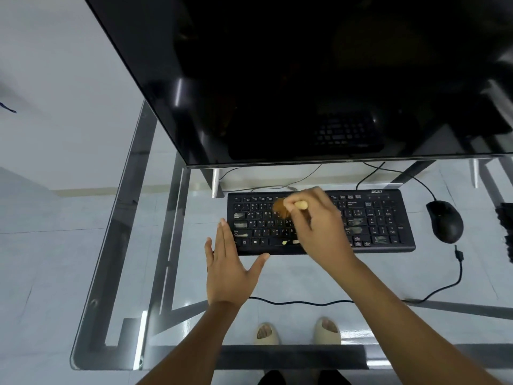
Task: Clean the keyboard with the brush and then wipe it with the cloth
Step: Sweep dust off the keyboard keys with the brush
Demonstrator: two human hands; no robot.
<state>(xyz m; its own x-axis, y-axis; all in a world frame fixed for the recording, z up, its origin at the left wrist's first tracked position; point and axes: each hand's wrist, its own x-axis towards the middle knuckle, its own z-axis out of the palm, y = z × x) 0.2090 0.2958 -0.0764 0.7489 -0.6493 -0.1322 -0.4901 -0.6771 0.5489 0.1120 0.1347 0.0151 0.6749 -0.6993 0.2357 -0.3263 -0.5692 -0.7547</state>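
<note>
A black keyboard (pixel 374 218) lies on the glass desk, below the monitor. My right hand (pixel 319 226) is shut on a small brush (pixel 283 208) with a pale wooden handle and brown bristles. The bristles rest on the upper middle keys and look blurred. My left hand (pixel 230 268) is flat and open, fingers together, pressing on the keyboard's front left corner. Pale smudges and two small light specks show on some keys near the space bar. No cloth is in view.
A large dark monitor (pixel 305 79) hangs over the back of the glass desk (pixel 138 273). A black mouse (pixel 445 221) sits right of the keyboard, its cable (pixel 305 302) looping across the front. A dark object (pixel 506 232) is at the right edge.
</note>
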